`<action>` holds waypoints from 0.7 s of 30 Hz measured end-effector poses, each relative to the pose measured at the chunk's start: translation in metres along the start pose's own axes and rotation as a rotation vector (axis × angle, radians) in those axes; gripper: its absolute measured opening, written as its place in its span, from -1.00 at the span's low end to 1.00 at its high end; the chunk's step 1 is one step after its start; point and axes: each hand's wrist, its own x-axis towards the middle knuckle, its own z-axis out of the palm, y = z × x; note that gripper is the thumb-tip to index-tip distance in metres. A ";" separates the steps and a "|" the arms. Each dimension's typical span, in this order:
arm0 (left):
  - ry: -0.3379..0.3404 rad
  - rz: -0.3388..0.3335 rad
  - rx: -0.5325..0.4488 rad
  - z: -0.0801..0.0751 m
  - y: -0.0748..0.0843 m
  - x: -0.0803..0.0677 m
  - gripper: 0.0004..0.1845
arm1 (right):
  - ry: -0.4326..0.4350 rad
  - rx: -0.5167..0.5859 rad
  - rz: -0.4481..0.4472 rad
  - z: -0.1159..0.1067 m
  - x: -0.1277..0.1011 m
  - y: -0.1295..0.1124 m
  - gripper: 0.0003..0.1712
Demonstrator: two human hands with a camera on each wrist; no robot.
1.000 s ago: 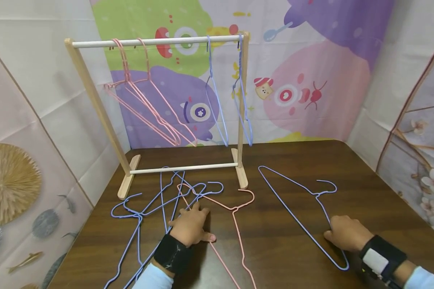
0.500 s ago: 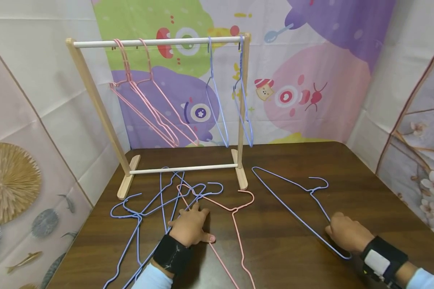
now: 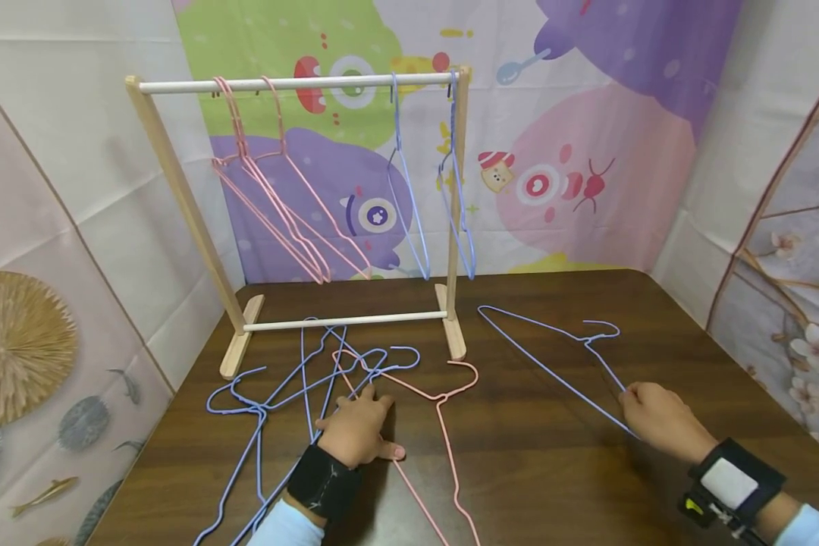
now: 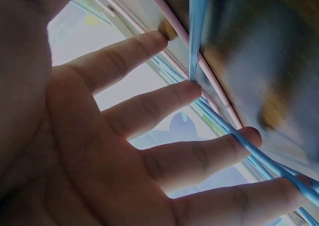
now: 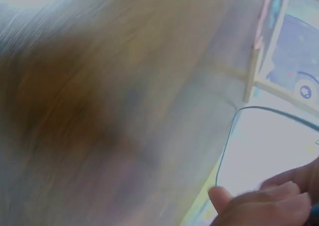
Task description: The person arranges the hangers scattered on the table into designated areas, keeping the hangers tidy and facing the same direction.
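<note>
My right hand [image 3: 658,418] grips the near end of a blue wire hanger [image 3: 553,350] and holds it tilted up off the brown table [image 3: 532,470]; the right wrist view shows curled fingers [image 5: 271,206] by the hanger's dark wire [image 5: 227,146]. My left hand [image 3: 356,428] lies flat with fingers spread on a tangle of blue hangers [image 3: 293,379] and a pink hanger [image 3: 444,425]. In the left wrist view the straight fingertips [image 4: 192,89] press on blue and pink wires [image 4: 199,52].
A small wooden clothes rack [image 3: 300,82] stands at the back left of the table, with pink hangers [image 3: 273,205] and two blue hangers [image 3: 437,189] hung on its rail. Patterned cloth walls close in the table on three sides.
My right hand has lifted and drawn its blue hanger up off the table; the hanger's far end has swung slightly left and back. The left hand has stayed put.
</note>
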 end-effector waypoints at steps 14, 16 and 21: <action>0.003 0.018 0.005 -0.001 -0.001 0.000 -0.04 | 0.080 0.672 0.069 -0.008 -0.007 -0.031 -0.45; 0.001 0.017 0.004 -0.001 0.000 0.000 -0.03 | 0.079 0.811 0.043 -0.012 -0.007 -0.034 -0.52; -0.001 0.014 -0.008 -0.001 -0.001 0.001 -0.03 | 0.104 1.090 -0.052 -0.024 -0.007 -0.045 -0.77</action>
